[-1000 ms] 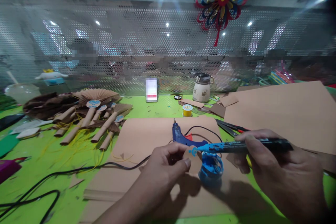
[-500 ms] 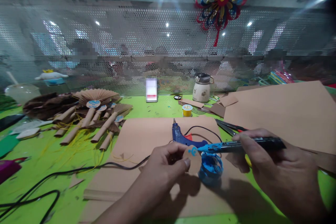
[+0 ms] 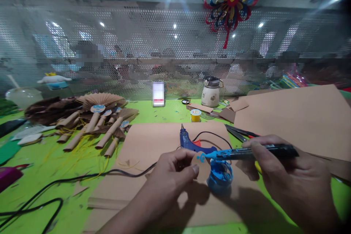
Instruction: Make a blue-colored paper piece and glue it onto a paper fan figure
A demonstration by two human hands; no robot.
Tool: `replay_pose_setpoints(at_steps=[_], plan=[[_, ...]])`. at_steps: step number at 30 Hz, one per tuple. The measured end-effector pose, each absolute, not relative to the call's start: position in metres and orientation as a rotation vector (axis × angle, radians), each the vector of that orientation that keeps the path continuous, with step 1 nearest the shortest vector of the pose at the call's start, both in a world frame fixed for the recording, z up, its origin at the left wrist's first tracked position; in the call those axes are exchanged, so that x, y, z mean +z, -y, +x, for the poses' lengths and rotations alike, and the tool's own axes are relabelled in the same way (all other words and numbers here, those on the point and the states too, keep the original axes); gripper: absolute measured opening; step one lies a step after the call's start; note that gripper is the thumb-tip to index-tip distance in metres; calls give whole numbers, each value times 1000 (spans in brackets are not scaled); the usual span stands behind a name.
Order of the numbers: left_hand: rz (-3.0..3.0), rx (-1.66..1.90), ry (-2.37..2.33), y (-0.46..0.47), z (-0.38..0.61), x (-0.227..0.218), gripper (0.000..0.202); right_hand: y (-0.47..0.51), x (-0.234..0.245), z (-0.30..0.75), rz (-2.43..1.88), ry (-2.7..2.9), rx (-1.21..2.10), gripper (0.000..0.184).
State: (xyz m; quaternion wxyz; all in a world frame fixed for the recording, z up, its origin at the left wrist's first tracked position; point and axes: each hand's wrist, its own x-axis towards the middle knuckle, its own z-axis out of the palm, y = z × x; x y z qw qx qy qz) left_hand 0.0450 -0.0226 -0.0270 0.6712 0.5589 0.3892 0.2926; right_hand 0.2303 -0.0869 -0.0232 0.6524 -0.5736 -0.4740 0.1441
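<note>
Between the thumb and fingers of my left hand (image 3: 171,175) is a small round brown paper disc (image 3: 202,170) with blue curled marks near its top. My right hand (image 3: 293,179) grips a black marker pen (image 3: 257,151), its front end smeared with blue. The pen's tip touches or nearly touches the marks on the disc. Just below the pen stands a small open jar of blue paint (image 3: 219,182), streaked inside and out. Behind the disc a blue glue gun (image 3: 187,142) lies on a sheet of brown paper (image 3: 153,137).
Pleated paper fans (image 3: 100,102) with rolled handles and yellow threads lie left. A black cable (image 3: 109,172) crosses the green table (image 3: 33,175). Scissors (image 3: 238,133) and large brown paper (image 3: 296,117) lie right. Farther back stand a yellow thread spool (image 3: 195,116), a phone (image 3: 158,94) and a bottle (image 3: 211,93).
The pen tip has shifted slightly left over the blue marks on the disc. My left hand and the disc look almost unmoved.
</note>
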Motion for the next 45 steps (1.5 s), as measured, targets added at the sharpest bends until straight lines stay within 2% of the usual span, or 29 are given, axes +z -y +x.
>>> replay_pose_setpoints(at_steps=[9,18,25,31,45], plan=[[1267,673,-869,23,42,-29,21,85,-28,233,-1200,1048,372,15],[1259,673,-861,23,42,-31,22,88,-22,230,-1344,1074,301,11],[1277,666,-840,21,41,-31,20,86,-27,233,-1236,1091,307,12],[1183,652,-837,23,42,-31,23,87,-23,231,-1369,1098,276,13],[1198,627,-831,21,41,-33,23,86,-25,233,-1289,1068,307,13]])
